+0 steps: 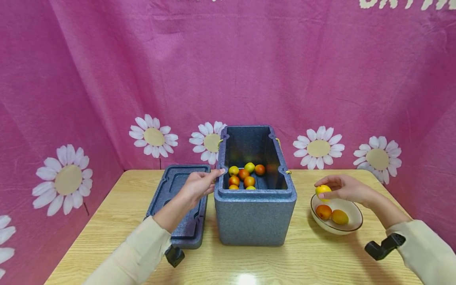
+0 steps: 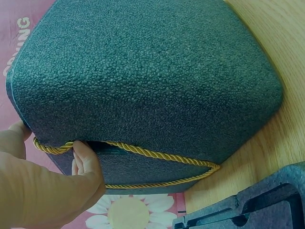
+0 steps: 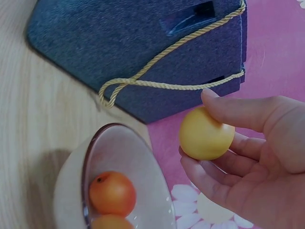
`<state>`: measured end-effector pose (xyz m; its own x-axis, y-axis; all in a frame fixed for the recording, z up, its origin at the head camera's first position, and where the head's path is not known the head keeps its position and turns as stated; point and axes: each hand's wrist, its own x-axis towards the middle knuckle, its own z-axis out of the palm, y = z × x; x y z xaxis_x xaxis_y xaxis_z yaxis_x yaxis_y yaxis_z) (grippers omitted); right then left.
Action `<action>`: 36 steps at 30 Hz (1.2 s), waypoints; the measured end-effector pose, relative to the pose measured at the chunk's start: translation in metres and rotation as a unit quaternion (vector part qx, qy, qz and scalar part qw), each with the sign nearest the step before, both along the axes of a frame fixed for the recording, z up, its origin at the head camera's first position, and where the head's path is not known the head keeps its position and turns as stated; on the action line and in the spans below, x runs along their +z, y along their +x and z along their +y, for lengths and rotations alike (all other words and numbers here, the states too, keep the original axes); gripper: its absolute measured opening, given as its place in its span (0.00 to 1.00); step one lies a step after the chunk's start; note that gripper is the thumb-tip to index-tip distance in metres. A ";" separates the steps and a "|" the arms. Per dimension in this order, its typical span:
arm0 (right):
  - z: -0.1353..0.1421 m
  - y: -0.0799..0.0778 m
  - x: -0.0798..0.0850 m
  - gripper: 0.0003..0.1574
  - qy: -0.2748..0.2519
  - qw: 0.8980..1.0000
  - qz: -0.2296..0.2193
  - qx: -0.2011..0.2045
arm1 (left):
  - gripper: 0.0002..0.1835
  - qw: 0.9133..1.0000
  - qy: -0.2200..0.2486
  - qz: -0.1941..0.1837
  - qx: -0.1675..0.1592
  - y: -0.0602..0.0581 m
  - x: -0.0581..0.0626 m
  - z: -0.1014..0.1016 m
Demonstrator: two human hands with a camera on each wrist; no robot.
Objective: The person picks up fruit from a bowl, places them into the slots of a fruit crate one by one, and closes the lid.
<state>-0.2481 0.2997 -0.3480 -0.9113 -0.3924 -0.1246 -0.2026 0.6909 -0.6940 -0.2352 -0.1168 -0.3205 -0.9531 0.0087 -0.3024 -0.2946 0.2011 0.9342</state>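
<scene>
A grey foam box stands in the middle of the table, its top uncovered, with several yellow and orange-red round fruits on its floor. My left hand grips the box's left rim, thumb on top and curled fingers against the outer side by a gold rope. Above a cream bowl on the right, my right hand holds a small yellow fruit between thumb and fingers. Inside that bowl lie an orange-red fruit and an orange-yellow one.
Left of the box, a grey lid lies on the wooden table. Another gold rope hangs on the box's right side. Behind everything, a pink cloth with white daisies covers the wall.
</scene>
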 end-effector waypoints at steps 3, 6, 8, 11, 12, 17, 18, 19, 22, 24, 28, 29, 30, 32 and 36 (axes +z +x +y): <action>-0.003 -0.003 0.006 0.30 -0.001 1.000 -0.003 -0.001 | 0.40 1.000 0.002 -0.001 0.001 -0.001 0.000 0.000; -0.007 -0.006 0.013 0.30 -0.012 1.000 -0.006 0.000 | 0.40 1.000 0.003 -0.002 0.002 -0.001 0.000 0.000; -0.010 -0.008 0.017 0.30 -0.017 1.000 -0.004 0.001 | 0.40 1.000 0.001 -0.002 0.004 -0.001 0.001 0.001; -0.015 -0.011 0.023 0.29 -0.022 1.000 0.006 0.006 | 0.40 1.000 -0.001 -0.002 0.004 -0.001 0.001 0.001; -0.017 -0.012 0.025 0.29 -0.022 1.000 0.008 0.006 | 0.40 1.000 -0.001 -0.001 0.004 -0.001 0.001 0.001; -0.025 -0.017 0.037 0.28 -0.028 0.999 0.015 0.009 | 0.40 1.000 -0.001 0.001 0.001 0.000 0.000 0.001; -0.026 -0.018 0.039 0.28 -0.028 0.999 0.016 0.010 | 0.39 1.000 -0.001 0.001 0.000 0.000 0.000 0.001; -0.027 -0.019 0.041 0.28 -0.029 0.999 0.019 0.011 | 0.39 1.000 -0.001 0.000 0.001 -0.001 0.000 0.001; -0.031 -0.021 0.046 0.27 -0.037 0.999 0.023 0.017 | 0.39 1.000 0.000 -0.001 0.001 -0.001 -0.001 0.001; -0.034 -0.023 0.050 0.27 -0.041 0.999 0.021 0.018 | 0.40 1.000 0.001 -0.003 0.001 -0.001 -0.001 0.000; -0.039 -0.027 0.058 0.28 -0.057 0.998 0.010 0.024 | 0.40 1.000 0.001 -0.008 0.001 -0.002 -0.001 0.000; -0.041 -0.028 0.060 0.27 -0.065 0.997 0.010 0.028 | 0.40 1.000 0.001 -0.008 0.001 -0.002 -0.001 0.000; -0.042 -0.029 0.062 0.26 -0.073 0.997 0.013 0.032 | 0.40 1.000 0.001 -0.009 0.001 -0.002 -0.001 0.000; -0.045 -0.031 0.065 0.22 -0.088 0.995 0.024 0.042 | 0.40 1.000 0.000 -0.010 0.000 -0.002 -0.001 0.000; -0.050 -0.033 0.074 0.21 -0.076 0.996 0.040 0.039 | 0.40 1.000 -0.003 -0.012 -0.003 -0.002 0.000 0.000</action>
<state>-0.2807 0.2501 -0.2741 -0.8816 -0.4717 0.0137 -0.3109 0.5587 -0.7689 -0.2373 -0.1172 -0.3209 -0.9458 0.0118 -0.3245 -0.3151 0.2077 0.9260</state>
